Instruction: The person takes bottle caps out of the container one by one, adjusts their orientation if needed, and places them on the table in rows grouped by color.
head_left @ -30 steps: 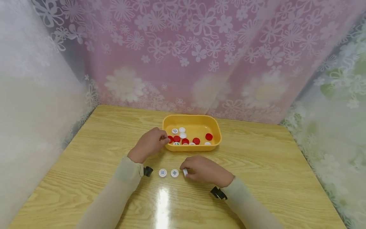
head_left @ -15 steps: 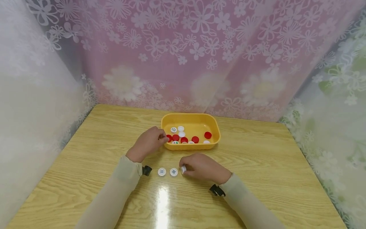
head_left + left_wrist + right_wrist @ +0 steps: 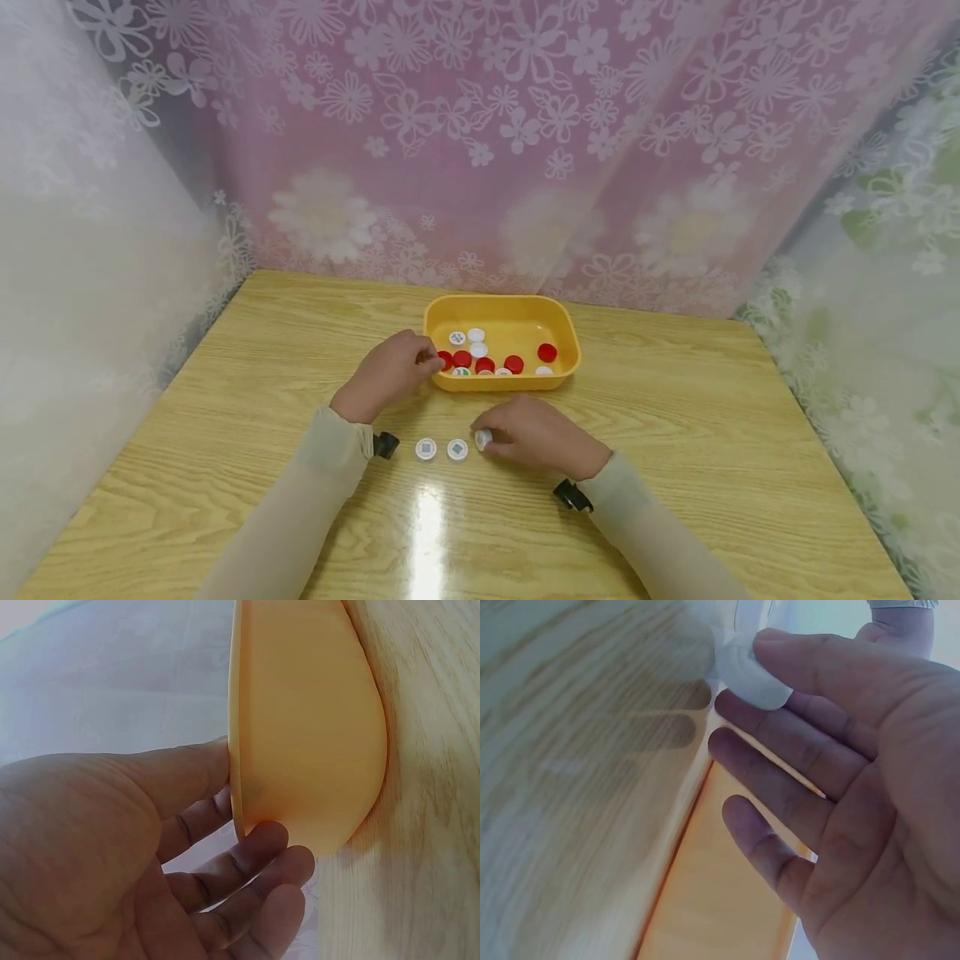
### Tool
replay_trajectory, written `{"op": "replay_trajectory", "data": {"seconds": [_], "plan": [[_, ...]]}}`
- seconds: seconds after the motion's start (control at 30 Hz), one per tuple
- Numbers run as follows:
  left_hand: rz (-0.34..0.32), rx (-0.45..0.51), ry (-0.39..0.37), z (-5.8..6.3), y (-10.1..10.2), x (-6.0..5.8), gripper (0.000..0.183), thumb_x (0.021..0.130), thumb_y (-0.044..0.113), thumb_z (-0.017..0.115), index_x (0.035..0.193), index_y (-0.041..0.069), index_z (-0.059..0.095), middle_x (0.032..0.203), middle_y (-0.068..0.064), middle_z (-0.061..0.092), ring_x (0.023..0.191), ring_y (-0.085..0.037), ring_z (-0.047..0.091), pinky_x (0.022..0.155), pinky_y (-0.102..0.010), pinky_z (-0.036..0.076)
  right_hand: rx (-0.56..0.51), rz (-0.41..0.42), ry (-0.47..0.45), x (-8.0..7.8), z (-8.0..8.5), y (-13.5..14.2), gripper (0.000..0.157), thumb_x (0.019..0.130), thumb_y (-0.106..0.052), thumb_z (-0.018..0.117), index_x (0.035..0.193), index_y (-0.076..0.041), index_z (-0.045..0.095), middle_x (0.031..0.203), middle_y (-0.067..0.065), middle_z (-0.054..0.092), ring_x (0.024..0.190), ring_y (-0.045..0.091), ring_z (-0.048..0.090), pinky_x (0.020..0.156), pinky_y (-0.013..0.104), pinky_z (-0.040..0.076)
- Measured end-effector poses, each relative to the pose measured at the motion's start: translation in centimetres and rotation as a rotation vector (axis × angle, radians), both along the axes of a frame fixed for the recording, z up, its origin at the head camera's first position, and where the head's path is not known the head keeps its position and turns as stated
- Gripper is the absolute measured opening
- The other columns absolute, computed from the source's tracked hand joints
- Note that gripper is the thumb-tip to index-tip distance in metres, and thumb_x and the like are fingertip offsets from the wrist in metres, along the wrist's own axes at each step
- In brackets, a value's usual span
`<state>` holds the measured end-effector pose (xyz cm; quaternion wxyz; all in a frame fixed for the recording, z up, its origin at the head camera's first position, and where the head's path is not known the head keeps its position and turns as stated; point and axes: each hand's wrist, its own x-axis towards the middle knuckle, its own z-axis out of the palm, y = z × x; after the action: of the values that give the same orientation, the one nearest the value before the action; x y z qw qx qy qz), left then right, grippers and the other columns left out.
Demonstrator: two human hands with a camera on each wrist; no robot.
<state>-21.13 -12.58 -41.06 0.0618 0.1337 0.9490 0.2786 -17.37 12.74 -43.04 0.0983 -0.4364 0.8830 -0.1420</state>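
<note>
At the left end of the yellow plastic tub (image 3: 510, 383), my left hand (image 3: 390, 371) pinches the rim between thumb and fingers; in the left wrist view the fingertips (image 3: 268, 838) lie against the tub's outer wall. My right hand (image 3: 543, 433) pinches a white bottle cap (image 3: 483, 439) just above the table, in front of the tub. That cap (image 3: 754, 679) is tilted, with the thumb on one side of it. To its left, two white caps with printed grey patterns lie flat: a nearer one (image 3: 457, 450) and a farther one (image 3: 426, 449).
Inside the tub are several red caps (image 3: 513, 364) and several white caps (image 3: 478, 350), some with printed faces. The wooden table (image 3: 675, 400) carries everything. A pink flowered curtain (image 3: 465, 125) hangs behind, with pale curtains at both sides.
The cap in my right hand has turned so that more of its patterned face shows, and the hand has shifted slightly. My left hand keeps its hold on the rim.
</note>
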Motion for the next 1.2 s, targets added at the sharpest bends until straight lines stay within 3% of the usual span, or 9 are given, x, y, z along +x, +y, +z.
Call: {"op": "replay_trajectory", "data": {"seconds": [0.13, 0.37, 0.63, 0.93, 1.2], "plan": [[0.005, 0.002, -0.008, -0.08, -0.07, -0.01, 0.017, 0.102, 0.03, 0.069, 0.093, 0.015, 0.071, 0.087, -0.001, 0.06, 0.077, -0.019, 0.052, 0.069, -0.034, 0.046, 0.028, -0.03, 0.021, 0.01, 0.1, 0.02, 0.01, 0.094, -0.021, 0.076, 0.104, -0.019, 0.073, 0.093, -0.01, 0.066, 0.081, 0.009, 0.054, 0.083, 0.03, 0.051], [-0.001, 0.007, 0.009, -0.13, -0.08, -0.12, 0.018, 0.102, 0.03, 0.069, 0.092, 0.015, 0.071, 0.086, -0.001, 0.06, 0.077, -0.019, 0.052, 0.069, -0.034, 0.046, 0.012, -0.007, 0.02, 0.03, 0.12, 0.11, 0.014, 0.095, -0.022, 0.076, 0.109, -0.018, 0.074, 0.101, -0.008, 0.07, 0.09, 0.01, 0.06, 0.089, 0.033, 0.052], [0.001, 0.004, 0.002, -0.11, -0.08, -0.12, 0.017, 0.101, 0.029, 0.069, 0.092, 0.015, 0.071, 0.086, -0.001, 0.059, 0.077, -0.019, 0.053, 0.069, -0.033, 0.046, 0.006, -0.014, 0.0, 0.06, 0.17, 0.03, 0.01, 0.093, -0.022, 0.079, 0.093, -0.02, 0.07, 0.082, -0.013, 0.062, 0.072, 0.006, 0.051, 0.073, 0.025, 0.048], [0.005, 0.005, -0.004, -0.05, -0.06, -0.05, 0.019, 0.101, 0.03, 0.069, 0.092, 0.014, 0.071, 0.087, -0.003, 0.058, 0.076, -0.019, 0.052, 0.066, -0.033, 0.044, 0.061, -0.026, 0.033, 0.31, -0.22, -0.04, 0.023, 0.092, -0.019, 0.077, 0.113, -0.015, 0.069, 0.103, -0.004, 0.068, 0.091, 0.013, 0.059, 0.091, 0.034, 0.052], [0.009, 0.005, -0.01, 0.06, 0.0, 0.07, 0.018, 0.101, 0.031, 0.069, 0.094, 0.014, 0.07, 0.086, -0.002, 0.059, 0.077, -0.019, 0.052, 0.067, -0.033, 0.044, 0.079, -0.023, 0.03, 0.68, -0.18, -0.22, 0.016, 0.089, -0.022, 0.08, 0.102, -0.019, 0.071, 0.092, -0.008, 0.061, 0.083, 0.011, 0.051, 0.084, 0.033, 0.049]]}}
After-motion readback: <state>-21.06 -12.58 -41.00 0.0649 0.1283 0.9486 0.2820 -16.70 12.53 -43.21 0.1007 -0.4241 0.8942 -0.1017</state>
